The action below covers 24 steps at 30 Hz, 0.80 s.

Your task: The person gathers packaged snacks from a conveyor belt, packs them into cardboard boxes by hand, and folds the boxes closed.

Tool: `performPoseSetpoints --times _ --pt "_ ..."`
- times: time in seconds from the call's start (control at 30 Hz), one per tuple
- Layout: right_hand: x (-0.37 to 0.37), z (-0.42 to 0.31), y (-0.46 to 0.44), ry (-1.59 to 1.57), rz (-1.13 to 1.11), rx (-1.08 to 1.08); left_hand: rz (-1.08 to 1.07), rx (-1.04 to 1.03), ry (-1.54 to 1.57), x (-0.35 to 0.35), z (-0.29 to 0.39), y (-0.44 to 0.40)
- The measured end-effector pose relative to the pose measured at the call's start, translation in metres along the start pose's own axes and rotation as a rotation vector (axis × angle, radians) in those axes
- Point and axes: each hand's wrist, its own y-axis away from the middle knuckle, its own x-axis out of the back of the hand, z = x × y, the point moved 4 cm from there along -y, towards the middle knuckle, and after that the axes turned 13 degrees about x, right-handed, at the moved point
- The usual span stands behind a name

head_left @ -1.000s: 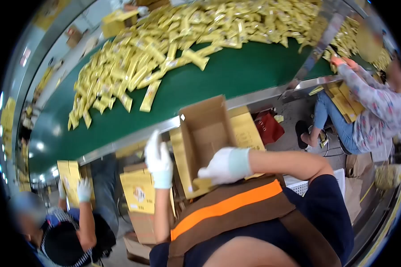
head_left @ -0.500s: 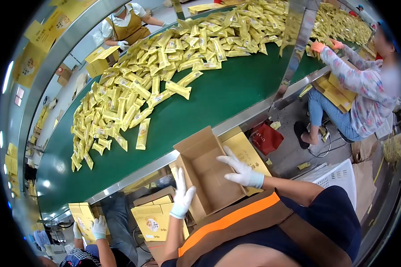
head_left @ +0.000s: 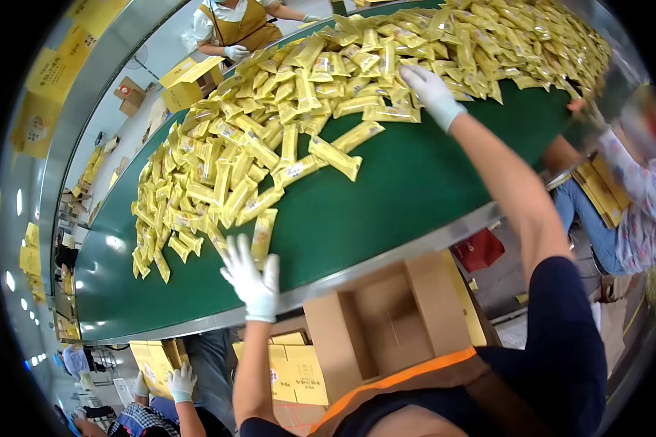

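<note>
Left grip [head_left: 252, 282] | beside yellow packet [head_left: 264, 231] | right grip [head_left: 430, 95] | at packet pile [head_left: 328, 65]

The room is bright, with white lamps [head_left: 19, 202] shining at far left. Glare spots lie on the green belt [head_left: 386, 189]. Edges curve strongly into black; a co-worker's head [head_left: 646, 120] is blurred.

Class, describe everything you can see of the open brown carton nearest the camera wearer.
The open carton looks like plain brown cardboard inside, its side flaps spread outward. Its mouth faces up, showing walls and floor. It sits between the conveyor's metal edge and the wearer's apron, which hides its near end. Neither the left hand nor the right hand touches it.
</note>
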Motion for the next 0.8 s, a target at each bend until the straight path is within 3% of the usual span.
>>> performPoseSetpoints --times 0.03,0.1,0.17,0.2,0.23,0.3,0.37,0.43,0.5,0.57,0.63,0.7,0.73,0.77,0.8 --pt "0.000 0.052 -0.030 -0.014 -0.145 -0.121 -0.055 0.117 -0.033 -0.015 -0.031 -0.024" --pt "0.044 0.079 -0.050 0.520 -0.230 -0.482 -0.016 0.028 0.047 -0.057 -0.109 -0.049" --pt "0.081 0.168 -0.062 0.707 0.057 -0.336 0.013 0.102 0.090 -0.055 -0.104 -0.052" --pt "0.057 0.138 -0.054 0.803 -0.001 -0.398 0.056 0.094 0.163 -0.056 -0.099 -0.055" --pt "0.028 0.136 -0.055 0.816 0.065 -0.295 0.002 0.091 0.116 -0.058 -0.095 -0.056" --pt "-0.025 0.119 -0.060 0.808 -0.102 -0.119 -0.016 -0.062 0.020 -0.064 -0.086 -0.059" --pt "-0.053 0.111 -0.041 0.832 -0.161 0.004 -0.040 -0.034 0.190 -0.078 -0.074 -0.064" --pt "-0.052 0.097 -0.024 0.700 -0.234 -0.111 -0.108 -0.098 0.176 -0.088 -0.041 -0.069" --pt "-0.065 0.072 0.002 0.609 -0.408 0.040 -0.282 -0.083 0.159 -0.101 0.001 -0.070" --pt "-0.092 0.063 0.023 0.456 -0.487 0.055 -0.201 -0.202 0.276 -0.106 0.032 -0.068" --pt "-0.126 0.026 0.040 0.257 -0.699 0.207 -0.206 -0.222 0.328 -0.106 0.042 -0.065" --pt "-0.149 -0.014 0.050 0.379 -0.917 0.266 -0.166 -0.236 0.410 -0.096 0.044 -0.053" --pt "-0.151 -0.049 0.049 0.597 -0.979 0.370 -0.173 -0.248 0.412 -0.090 0.046 -0.046" --pt "-0.155 -0.080 0.040 0.690 -1.013 0.467 -0.190 -0.257 0.416 -0.084 0.047 -0.038" --pt "-0.172 -0.096 0.029 0.675 -0.911 0.531 -0.201 -0.255 0.422 -0.082 0.049 -0.038"
